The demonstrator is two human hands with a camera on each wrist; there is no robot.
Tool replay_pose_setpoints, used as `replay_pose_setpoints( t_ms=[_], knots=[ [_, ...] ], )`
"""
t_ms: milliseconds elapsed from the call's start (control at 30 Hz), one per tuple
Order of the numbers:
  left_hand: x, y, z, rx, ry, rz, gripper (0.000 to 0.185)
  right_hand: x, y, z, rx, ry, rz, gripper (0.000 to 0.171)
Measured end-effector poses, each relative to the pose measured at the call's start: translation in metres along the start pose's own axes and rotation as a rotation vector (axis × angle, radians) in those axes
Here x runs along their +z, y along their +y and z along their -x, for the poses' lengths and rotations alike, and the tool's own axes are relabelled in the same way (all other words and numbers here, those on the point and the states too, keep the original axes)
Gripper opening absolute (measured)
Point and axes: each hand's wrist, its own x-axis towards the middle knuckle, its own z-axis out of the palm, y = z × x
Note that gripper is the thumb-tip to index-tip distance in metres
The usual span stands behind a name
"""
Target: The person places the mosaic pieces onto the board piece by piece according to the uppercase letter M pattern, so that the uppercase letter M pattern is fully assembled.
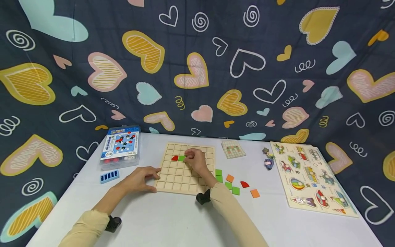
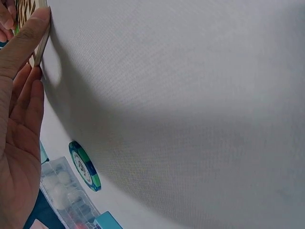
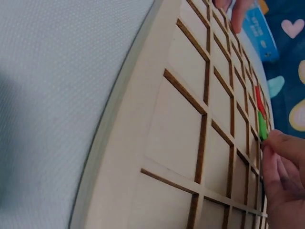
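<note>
A wooden grid board (image 1: 172,188) lies flat on the white table. On it, a red quarter-circle tile (image 1: 174,158) sits in a cell toward the upper left, with a green square tile (image 1: 181,158) just right of it. My right hand (image 1: 196,161) reaches over the board and pinches that green tile (image 3: 262,125) between thumb and fingertips. Its far side is hidden by the fingers. At the board's left edge, my left hand (image 1: 140,179) touches the side with thumb and fingertips, fingers relaxed; the left wrist view shows the thumb (image 2: 28,38) against that edge.
Several loose green tiles (image 1: 236,190), orange tiles (image 1: 254,193) and a red piece (image 1: 244,184) lie right of the board. A pattern card (image 1: 233,149) is behind them. A picture puzzle (image 1: 287,192) lies far right; a plastic box (image 1: 120,145) and blue piece (image 1: 109,176) stand left.
</note>
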Motion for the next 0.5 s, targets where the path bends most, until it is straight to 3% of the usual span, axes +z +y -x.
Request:
replay_pose_setpoints(
  t_ms=[200,367,500],
  knots=[
    [0.003,0.000,-0.001,0.014,0.001,-0.012,0.033,-0.017,0.003,0.006,0.072,-0.024,-0.173,0.025],
    [0.002,0.000,-0.002,0.009,0.009,-0.021,0.033,-0.046,0.000,0.016,0.175,-0.022,-0.330,0.028],
    [0.001,0.000,-0.002,0.021,0.011,-0.031,0.033,-0.072,0.004,0.025,0.235,-0.006,-0.389,0.031]
  ],
)
